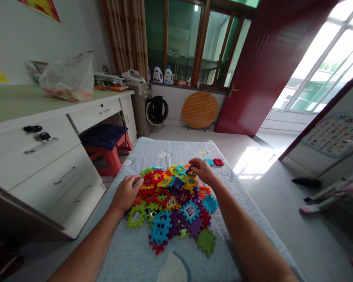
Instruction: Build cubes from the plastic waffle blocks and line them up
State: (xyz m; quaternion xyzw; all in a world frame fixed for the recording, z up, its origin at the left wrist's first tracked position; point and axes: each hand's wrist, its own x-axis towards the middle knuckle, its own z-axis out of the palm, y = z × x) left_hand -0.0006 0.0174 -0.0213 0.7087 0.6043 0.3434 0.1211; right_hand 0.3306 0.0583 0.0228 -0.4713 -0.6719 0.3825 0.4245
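Observation:
A heap of colourful interlocking plastic pieces (172, 199) lies on a cloth-covered table (176, 258). At the heap's left edge is my left hand (128, 192), its fingers bent and touching the red and orange pieces; whether it grips one is unclear. My right hand (202, 171) reaches to the upper right of the heap, thumb and fingers pinched at a small dark purple piece (190, 170). Just beyond that hand lie a red piece (218, 162) and a blue piece (208, 161). A green square piece (206, 241) rests at the heap's near right corner.
On the left stands a white desk (56, 156) with a plastic bag (71, 78) on top. A red stool (107, 149) with a dark cushion is beside it. Past the table are a washing machine (141, 113), a round wooden board (200, 110) and a red door (253, 70).

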